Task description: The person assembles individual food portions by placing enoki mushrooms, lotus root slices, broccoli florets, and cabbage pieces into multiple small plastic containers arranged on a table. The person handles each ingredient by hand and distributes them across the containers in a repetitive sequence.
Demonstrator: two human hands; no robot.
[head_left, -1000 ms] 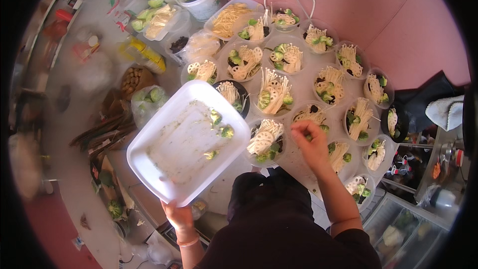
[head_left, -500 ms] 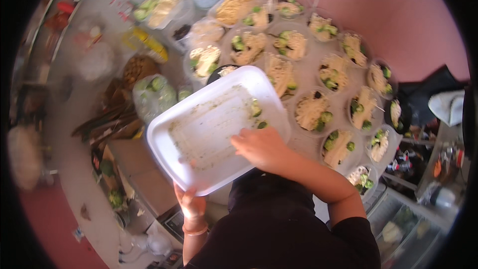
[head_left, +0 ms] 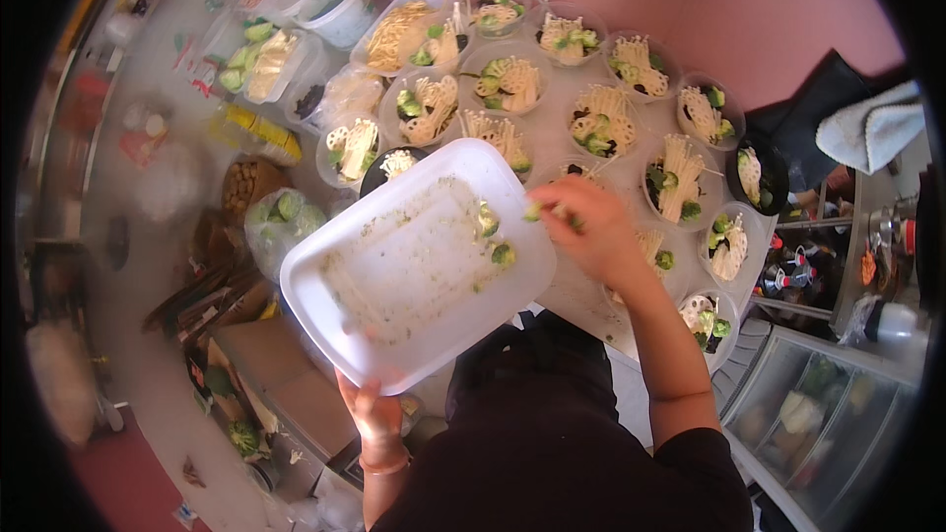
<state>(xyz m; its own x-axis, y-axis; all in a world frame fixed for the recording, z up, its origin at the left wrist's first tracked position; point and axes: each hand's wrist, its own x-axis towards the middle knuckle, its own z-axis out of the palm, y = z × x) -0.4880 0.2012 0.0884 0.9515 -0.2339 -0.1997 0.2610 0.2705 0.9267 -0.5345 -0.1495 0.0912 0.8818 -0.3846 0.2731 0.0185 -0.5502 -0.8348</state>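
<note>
My left hand [head_left: 371, 414] grips the lower edge of a white plastic tray [head_left: 389, 281], which is tilted in front of me. Green crumbs are scattered over its bottom, and a few broccoli pieces [head_left: 503, 254] lie toward its right end. Beyond the tray's right rim, my right hand [head_left: 599, 234] pinches a small broccoli floret [head_left: 533, 211] between its fingertips. Beneath and around that hand stand round clear bowls with enoki mushrooms, lotus root slices and broccoli, such as the bowl [head_left: 680, 182] just to its right. My right hand partly hides some bowls.
A tub of yellowish strips [head_left: 402, 32], a white bucket [head_left: 335, 12] and a container of sliced greens [head_left: 251, 57] stand at the back left. A bag of green vegetables [head_left: 284, 222] sits left of the tray. A glass-topped cooler [head_left: 818, 414] is at the lower right.
My right hand has left the inside of the tray and moved up and right past its rim, now with a broccoli floret. My left hand still holds the tray. The view has shifted slightly.
</note>
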